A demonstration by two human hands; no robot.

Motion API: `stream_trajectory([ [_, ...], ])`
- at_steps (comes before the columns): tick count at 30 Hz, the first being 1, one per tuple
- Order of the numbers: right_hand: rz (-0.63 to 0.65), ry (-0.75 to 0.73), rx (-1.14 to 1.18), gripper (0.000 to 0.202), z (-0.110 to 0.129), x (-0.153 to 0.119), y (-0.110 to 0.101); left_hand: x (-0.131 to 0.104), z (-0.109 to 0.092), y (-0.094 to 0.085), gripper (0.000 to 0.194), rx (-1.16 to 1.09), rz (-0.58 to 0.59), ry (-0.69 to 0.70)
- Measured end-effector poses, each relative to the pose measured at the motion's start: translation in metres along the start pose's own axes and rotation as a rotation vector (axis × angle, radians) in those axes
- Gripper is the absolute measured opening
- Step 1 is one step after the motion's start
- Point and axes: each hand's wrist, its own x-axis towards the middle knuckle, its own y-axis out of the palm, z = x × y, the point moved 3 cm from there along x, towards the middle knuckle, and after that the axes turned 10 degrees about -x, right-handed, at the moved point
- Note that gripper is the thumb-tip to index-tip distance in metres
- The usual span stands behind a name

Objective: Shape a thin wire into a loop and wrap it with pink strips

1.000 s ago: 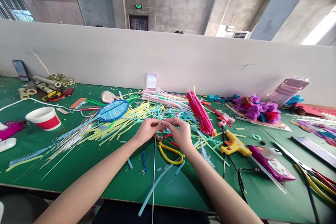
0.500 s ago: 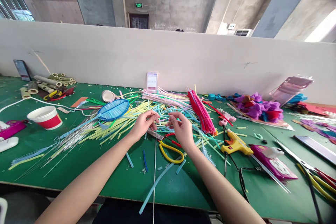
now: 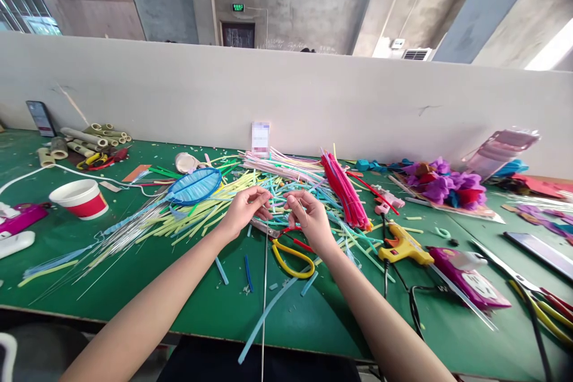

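Note:
My left hand (image 3: 245,212) is closed in a pinch at the upper end of a thin metal wire (image 3: 265,292), which runs straight down past the table edge. Just to its right, my right hand (image 3: 310,219) has thumb and forefinger pressed together; anything between them is too fine to make out. A small gap separates the two sets of fingertips. Below them lie scissors (image 3: 293,258) with yellow and red handles, partly behind the right hand. A pale blue strip (image 3: 264,323) crosses behind the wire, and short blue pieces (image 3: 248,273) are scattered nearby.
Behind my hands spreads a pile of yellow strips (image 3: 215,206), beside a blue oval fan-like piece (image 3: 196,186) and a pink bundle (image 3: 345,194). A yellow glue gun (image 3: 405,245), power strip (image 3: 470,277) and second scissors (image 3: 523,283) lie right. A paper cup (image 3: 80,200) stands left.
My right hand's fingers have curled in slightly and the hand has turned a little. The left hand stays almost in place, with the wire still beneath it. The view has shifted slightly.

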Motion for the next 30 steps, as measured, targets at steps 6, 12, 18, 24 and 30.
stream_trajectory([
  [6, 0.118, 0.022, 0.046, 0.037, 0.001, -0.003, 0.003, 0.000, -0.006, -0.001, 0.037, 0.003, -0.009, 0.046],
  [12, 0.166, 0.040, 0.105, 0.035, 0.003, -0.001, -0.002, 0.005, -0.008, -0.014, 0.038, 0.005, 0.001, 0.019],
  [18, 0.372, 0.049, 0.022, 0.036, 0.009, -0.001, -0.013, 0.010, -0.023, -0.031, 0.037, 0.183, 0.256, -0.156],
  [24, 0.699, 0.043, -0.286, 0.030, 0.005, -0.002, -0.014, 0.030, -0.011, -0.043, 0.024, 0.417, 0.484, -0.335],
  [30, 0.471, -0.018, -0.613, 0.015, -0.019, 0.016, -0.012, 0.047, 0.015, -0.042, 0.029, 0.487, 0.454, -0.327],
])
